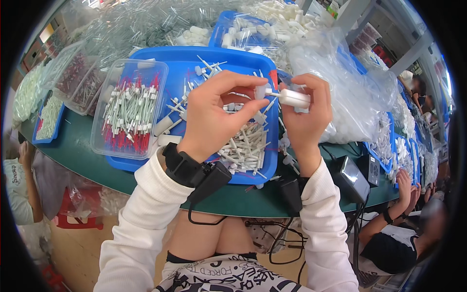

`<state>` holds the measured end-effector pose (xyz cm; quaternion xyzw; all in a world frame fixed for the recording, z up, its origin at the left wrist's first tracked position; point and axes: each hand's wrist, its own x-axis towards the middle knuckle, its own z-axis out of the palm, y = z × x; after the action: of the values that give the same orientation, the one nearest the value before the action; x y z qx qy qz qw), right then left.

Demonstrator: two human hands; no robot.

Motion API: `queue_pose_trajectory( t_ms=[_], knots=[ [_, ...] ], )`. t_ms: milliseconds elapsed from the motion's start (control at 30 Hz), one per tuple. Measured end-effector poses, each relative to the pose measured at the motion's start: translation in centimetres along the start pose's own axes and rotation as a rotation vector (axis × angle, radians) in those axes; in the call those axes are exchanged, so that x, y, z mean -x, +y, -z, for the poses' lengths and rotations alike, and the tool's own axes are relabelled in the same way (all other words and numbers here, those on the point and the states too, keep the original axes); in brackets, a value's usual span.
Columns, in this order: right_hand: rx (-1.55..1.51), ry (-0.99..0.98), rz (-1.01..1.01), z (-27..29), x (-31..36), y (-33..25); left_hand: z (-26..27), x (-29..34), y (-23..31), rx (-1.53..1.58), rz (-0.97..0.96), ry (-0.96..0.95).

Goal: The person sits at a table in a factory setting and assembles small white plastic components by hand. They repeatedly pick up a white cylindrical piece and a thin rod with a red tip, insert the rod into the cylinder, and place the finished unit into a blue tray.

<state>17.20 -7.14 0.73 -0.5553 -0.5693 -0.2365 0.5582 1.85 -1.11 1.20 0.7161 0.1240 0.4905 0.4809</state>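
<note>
Left hand pinches translucent piece | right hand, at its three o'clock, grips white cylinder | advice — keep both aligned, squeeze lightly

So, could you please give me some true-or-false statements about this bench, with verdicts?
1. The right hand holds a white cylindrical plastic piece. True.
2. The clear rectangular plastic box is on the right side of the blue plastic tray. False: it is on the left.
3. A black strap encircles the left wrist. True.
4. The left hand is empty. False: it pinches a small pale piece.
5. The tabletop is red. False: it is dark green.
</note>
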Motion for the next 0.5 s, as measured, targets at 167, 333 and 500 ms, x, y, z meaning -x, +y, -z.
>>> queue_pose_trajectory(
  t_ms=[167,333,500],
  knots=[
    [-0.103,-0.124,-0.039,-0.7,0.6,-0.7,-0.2,0.0,-0.5,0.059,0.049,-0.05],
    [-0.104,-0.143,-0.045,-0.5,0.6,-0.5,0.0,0.0,-0.5,0.139,0.087,-0.04],
    [-0.192,-0.113,-0.25,0.1,-0.1,0.8,0.6,-0.5,-0.5,0.21,0.12,0.129]
  ],
)
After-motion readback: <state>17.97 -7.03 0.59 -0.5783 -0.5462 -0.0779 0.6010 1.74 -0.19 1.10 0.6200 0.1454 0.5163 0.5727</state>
